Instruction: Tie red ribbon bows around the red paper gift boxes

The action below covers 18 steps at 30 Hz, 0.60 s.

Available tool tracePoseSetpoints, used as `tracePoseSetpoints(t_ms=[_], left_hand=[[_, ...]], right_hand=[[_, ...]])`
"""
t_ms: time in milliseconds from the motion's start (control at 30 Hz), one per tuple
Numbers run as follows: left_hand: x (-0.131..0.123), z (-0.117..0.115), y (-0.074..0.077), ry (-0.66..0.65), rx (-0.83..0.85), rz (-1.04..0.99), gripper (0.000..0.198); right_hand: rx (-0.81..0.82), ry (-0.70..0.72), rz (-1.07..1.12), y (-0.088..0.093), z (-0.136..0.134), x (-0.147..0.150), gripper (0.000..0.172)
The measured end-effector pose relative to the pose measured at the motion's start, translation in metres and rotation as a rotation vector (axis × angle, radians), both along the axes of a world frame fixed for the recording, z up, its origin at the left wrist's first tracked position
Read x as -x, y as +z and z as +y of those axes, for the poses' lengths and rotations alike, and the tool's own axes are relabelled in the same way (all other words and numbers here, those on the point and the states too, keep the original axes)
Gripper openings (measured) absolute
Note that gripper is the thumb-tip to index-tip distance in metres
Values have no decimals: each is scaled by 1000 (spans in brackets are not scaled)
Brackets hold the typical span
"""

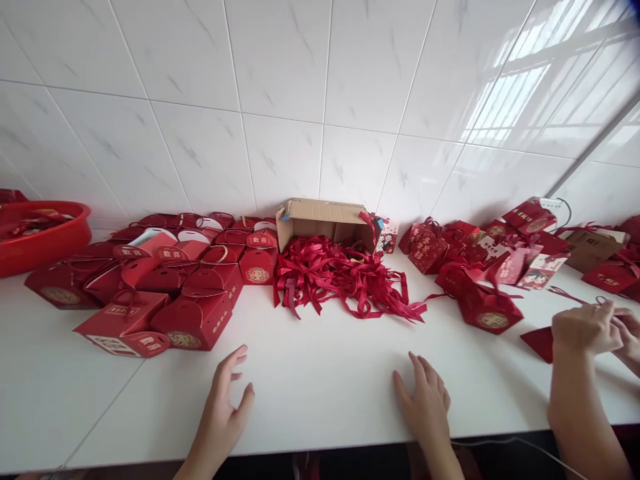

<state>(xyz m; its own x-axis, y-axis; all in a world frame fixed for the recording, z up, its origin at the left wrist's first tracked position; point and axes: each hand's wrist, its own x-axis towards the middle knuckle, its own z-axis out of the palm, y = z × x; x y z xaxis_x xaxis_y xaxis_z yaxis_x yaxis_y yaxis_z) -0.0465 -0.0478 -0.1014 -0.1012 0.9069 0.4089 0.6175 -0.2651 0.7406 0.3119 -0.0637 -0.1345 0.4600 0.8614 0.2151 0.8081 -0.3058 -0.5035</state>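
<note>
My left hand (227,399) is over the near part of the white table, its fingers apart and nothing in them. Closest to it is a red gift box (200,320) at the front of a cluster on the left. My right hand (424,399) rests at the table's near side, fingers spread, holding nothing. Between and beyond both hands lies a heap of red ribbons (335,277), spilling out of an open cardboard box (325,212) on its side. Another red gift box (127,320) with a tied ribbon stands at the left front.
A co-worker's hands (590,327) work at the right over a red box, partly hidden. Several tied red boxes (490,310) stand at the right. A red plastic basin (75,230) is at far left. The tiled wall (280,87) bounds the table's back; a cable (520,440) hangs along its front edge.
</note>
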Motion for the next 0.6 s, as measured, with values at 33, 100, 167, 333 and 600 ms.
tracePoseSetpoints(t_ms=[33, 100, 167, 333, 600], left_hand=[[6, 1, 5, 77, -59, 51, 46], [20, 4, 18, 261, -176, 149, 46], [35, 7, 32, 451, -257, 228, 46], [57, 20, 57, 686, -174, 340, 69], [55, 46, 61, 653, -28, 414, 68]], right_hand=[[14, 10, -16, -1, -1, 1, 55], [33, 16, -35, -2, -2, -1, 52], [40, 24, -53, -3, -2, -3, 50], [45, 33, -86, -3, -3, -4, 50], [35, 44, -120, -5, -5, -4, 52]])
